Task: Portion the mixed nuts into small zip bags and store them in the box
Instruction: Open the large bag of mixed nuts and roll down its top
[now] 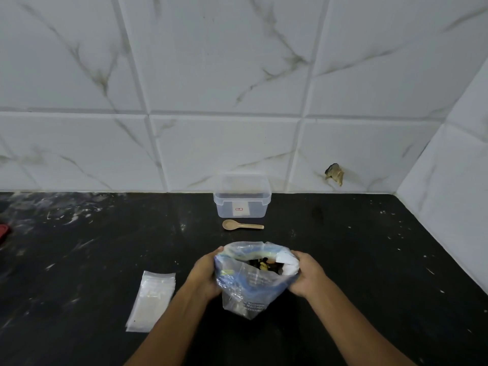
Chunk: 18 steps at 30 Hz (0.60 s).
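Head view: we have the nut bag [253,281] as our landmark, standing on the black counter [369,260] with its mouth rolled down and spread wide. Mixed nuts [264,264] show dark and yellow inside the opening. Our left hand [204,276] grips the bag's left side, fingers curled round the plastic. Our right hand [307,273] grips the right side the same way. Both clamped on the bag, holding the mouth apart.

Just left of the bag and slightly nearer us: a flat stack of small zip bags [153,299], untouched, none visibly filled. Beyond the bag, toward the wall: a small tan spoon [239,225] lying on the counter, bowl to the left. Just past the spoon, against the tiled wall [237,101]: the clear box [241,199]; we cannot tell if its lid is on. Something white sits inside at the front; we cannot say what.

Our read: step in hand is opening the bulk bag, so we are at the very start. Nothing is portioned yet.

Next move likely needs one hand freed for the spoon or a zip bag while the other keeps the nut bag upright. It is soft plastic and may slump and spill.
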Tool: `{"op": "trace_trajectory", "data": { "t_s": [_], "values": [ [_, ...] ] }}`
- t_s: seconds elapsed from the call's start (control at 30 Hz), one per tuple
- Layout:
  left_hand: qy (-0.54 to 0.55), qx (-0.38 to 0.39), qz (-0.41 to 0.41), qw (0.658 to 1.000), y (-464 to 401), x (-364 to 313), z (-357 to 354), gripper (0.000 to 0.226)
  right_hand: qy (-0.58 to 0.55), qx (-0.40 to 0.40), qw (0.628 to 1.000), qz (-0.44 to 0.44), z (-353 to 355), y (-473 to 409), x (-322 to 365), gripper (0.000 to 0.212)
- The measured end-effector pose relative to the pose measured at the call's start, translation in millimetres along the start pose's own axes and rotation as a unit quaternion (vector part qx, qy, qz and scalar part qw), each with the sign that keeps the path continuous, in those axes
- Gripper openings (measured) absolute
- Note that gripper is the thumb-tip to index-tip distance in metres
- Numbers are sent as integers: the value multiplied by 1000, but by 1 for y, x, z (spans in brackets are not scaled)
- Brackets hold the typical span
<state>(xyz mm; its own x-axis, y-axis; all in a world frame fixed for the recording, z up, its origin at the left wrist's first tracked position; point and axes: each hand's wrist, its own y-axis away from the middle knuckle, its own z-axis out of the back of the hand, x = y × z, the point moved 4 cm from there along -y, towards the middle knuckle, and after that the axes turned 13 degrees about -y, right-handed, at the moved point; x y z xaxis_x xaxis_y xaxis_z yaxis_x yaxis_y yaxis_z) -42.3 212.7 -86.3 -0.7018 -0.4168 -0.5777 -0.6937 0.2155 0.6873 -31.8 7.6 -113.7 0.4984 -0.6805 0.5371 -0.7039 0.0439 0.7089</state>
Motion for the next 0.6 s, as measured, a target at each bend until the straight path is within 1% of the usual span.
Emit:
{"op": "trace_trajectory", "data": {
  "t_s": [0.07, 0.1, 0.13, 0.2, 0.27, 0.33, 0.37, 0.4, 0.43, 0.47, 0.5, 0.53, 0.57, 0.6],
  "values": [
    [-113, -51, -28, 992, -2, -5, 3, 27, 90, -30, 995, 44, 8, -6, 0, 24],
    [-191, -81, -52, 977, -3, -8, 6, 25, 156, -53, 985, 60, 11, -7, 0, 24],
    [-274, -106, -78, 953, -5, -9, 8, 26, 214, -68, 972, 67, 12, -4, -2, 22],
    [-421, -138, -118, 889, -7, -6, 11, 27, 315, -107, 940, 72, 17, 2, -5, 17],
    [-526, -183, -149, 817, -5, -2, 14, 30, 388, -114, 905, 132, 17, 8, -1, 17],
    [-597, -258, -179, 738, 2, 0, 19, 39, 448, -99, 861, 219, 9, 16, 8, 21],
    [-618, -292, -193, 704, 7, 0, 20, 44, 470, -82, 843, 250, 4, 17, 12, 28],
    [-637, -312, -201, 675, 13, 1, 18, 48, 490, -57, 828, 267, -2, 17, 13, 33],
    [-657, -315, -200, 655, 18, 1, 16, 54, 509, -29, 817, 268, -7, 17, 12, 39],
    [-674, -301, -193, 646, 19, 3, 14, 59, 530, -6, 807, 259, -12, 15, 9, 43],
    [-689, -279, -180, 645, 19, 6, 11, 65, 555, 11, 794, 247, -15, 13, 4, 44],
    [-697, -258, -169, 647, 17, 9, 9, 69, 577, 19, 779, 247, -18, 12, 0, 40],
    [-701, -243, -153, 652, 16, 12, 7, 70, 592, 16, 764, 257, -20, 10, -3, 29],
    [-697, -231, -142, 664, 15, 15, 6, 66, 596, 2, 756, 270, -20, 10, -4, 14]
  ]
}}
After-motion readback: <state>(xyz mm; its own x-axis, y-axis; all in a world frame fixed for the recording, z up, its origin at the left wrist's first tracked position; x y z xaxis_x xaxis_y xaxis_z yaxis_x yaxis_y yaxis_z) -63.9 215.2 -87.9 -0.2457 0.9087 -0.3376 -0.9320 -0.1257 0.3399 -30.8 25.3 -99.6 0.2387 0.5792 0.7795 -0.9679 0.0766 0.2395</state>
